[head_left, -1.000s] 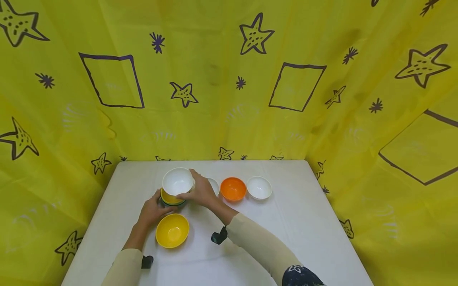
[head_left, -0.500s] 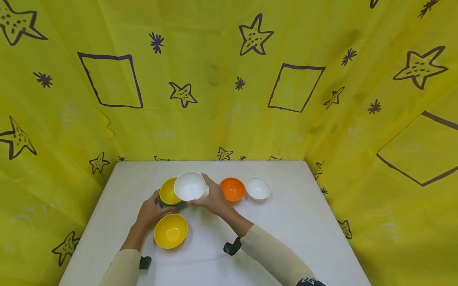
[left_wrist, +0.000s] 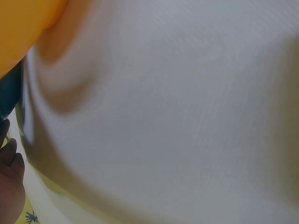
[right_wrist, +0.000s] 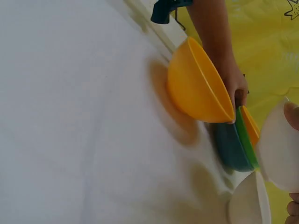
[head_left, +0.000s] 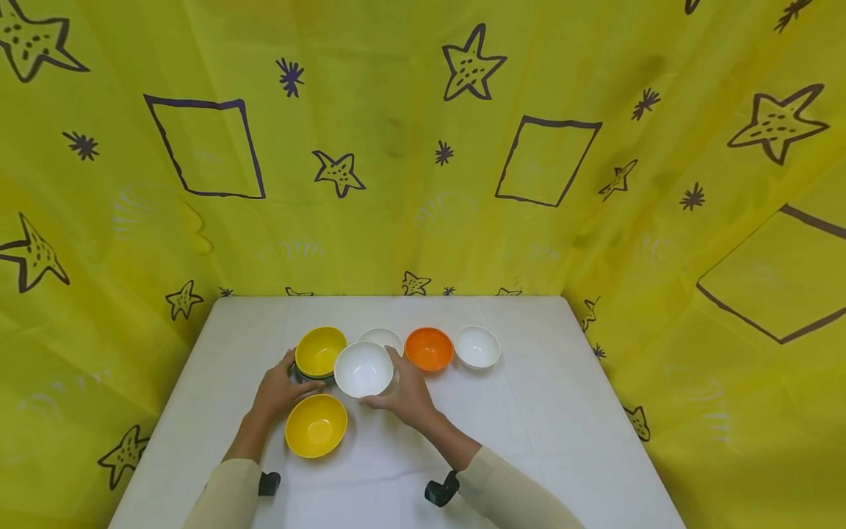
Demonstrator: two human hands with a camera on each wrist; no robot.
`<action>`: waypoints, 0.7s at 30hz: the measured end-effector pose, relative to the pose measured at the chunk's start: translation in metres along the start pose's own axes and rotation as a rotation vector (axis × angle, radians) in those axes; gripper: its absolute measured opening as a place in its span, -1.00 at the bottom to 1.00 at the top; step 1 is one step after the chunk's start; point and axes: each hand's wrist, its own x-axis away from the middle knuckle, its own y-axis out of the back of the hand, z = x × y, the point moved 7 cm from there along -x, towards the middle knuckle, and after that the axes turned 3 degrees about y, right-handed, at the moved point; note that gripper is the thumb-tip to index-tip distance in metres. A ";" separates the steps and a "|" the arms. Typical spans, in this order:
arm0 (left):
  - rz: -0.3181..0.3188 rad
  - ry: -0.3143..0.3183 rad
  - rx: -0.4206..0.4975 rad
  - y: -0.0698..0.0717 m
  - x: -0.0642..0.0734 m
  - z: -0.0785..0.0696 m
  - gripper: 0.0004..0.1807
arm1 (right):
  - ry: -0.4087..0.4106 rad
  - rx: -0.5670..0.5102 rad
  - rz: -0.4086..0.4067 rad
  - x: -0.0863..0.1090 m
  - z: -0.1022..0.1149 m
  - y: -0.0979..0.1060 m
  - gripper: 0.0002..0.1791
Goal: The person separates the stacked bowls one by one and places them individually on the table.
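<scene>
In the head view my left hand [head_left: 280,389] holds the side of a stack of bowls, fingers at the left and thumb along the near side. A yellow bowl [head_left: 321,351] tops this stack; below it the right wrist view shows a green rim [right_wrist: 246,135] and a teal bowl [right_wrist: 229,148]. My right hand [head_left: 408,391] grips a white bowl [head_left: 363,369] by its right side, lifted just right of the stack. Behind it, partly covered, stands another white bowl [head_left: 383,337]. A larger yellow bowl [head_left: 316,426] sits nearer me, below the stack.
To the right along the back row stand an orange bowl [head_left: 429,349] and a white bowl [head_left: 477,347], side by side. All rest on a white-covered table [head_left: 529,433]. A yellow patterned curtain [head_left: 396,220] encloses the table's back and sides.
My right hand has moved the white bowl from above the stack to the right and nearer me, uncovering the stack's yellow bowl. My left hand has stayed at the stack.
</scene>
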 end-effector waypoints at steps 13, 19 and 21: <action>-0.002 0.012 0.005 -0.003 -0.004 0.003 0.29 | -0.001 0.031 -0.055 0.043 -0.029 -0.004 0.17; 0.003 0.020 0.009 -0.003 -0.003 0.003 0.31 | -0.055 0.024 -0.045 0.055 -0.040 -0.008 0.05; 0.005 0.018 0.006 -0.003 -0.002 0.003 0.32 | -0.071 0.012 -0.040 0.058 -0.042 -0.009 0.04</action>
